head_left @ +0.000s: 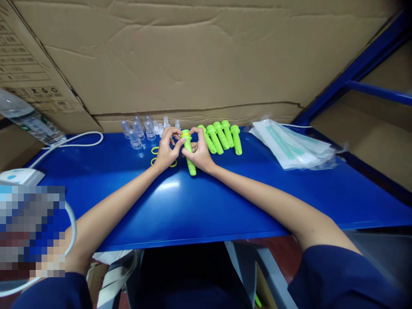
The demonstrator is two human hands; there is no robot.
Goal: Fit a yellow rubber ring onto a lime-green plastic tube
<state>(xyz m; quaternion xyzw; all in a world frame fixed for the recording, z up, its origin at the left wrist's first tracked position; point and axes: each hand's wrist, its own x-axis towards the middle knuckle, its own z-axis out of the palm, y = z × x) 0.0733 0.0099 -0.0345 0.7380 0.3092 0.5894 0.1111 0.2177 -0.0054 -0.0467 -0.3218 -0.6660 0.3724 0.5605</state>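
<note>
Holding: both hands meet on one green plastic tube (189,154), which stands tilted on the blue worktop (225,201) with its wide collar uppermost and its narrow end resting on the surface.
Left hand (165,150): its grip is closed on the tube's collar end, fingertips pinched at the top from the left side; whether a ring is between the fingers is too small to tell.
Right hand (201,152): its grip is closed on the same tube from the right, thumb and forefinger curled over the collar, palm alongside the shaft.
Yellow rings (155,150): a few thin loops lie flat on the worktop just under and beside the left hand.
Green tubes in a row (222,136): five more of the same kind lie side by side just to the right of the hands, touching one another.
Clear caps (141,128): a cluster of small see-through pieces stands behind the left hand, near the cardboard.
Sealed pouches (292,148): a loose stack lies at the right, well apart from the hands.
Cardboard (206,56): a creased sheet stands along the back of the worktop.
White cable (79,139): it curves across the far left corner.
Water bottle (28,118): it lies at the left, tilted against the cardboard.
</note>
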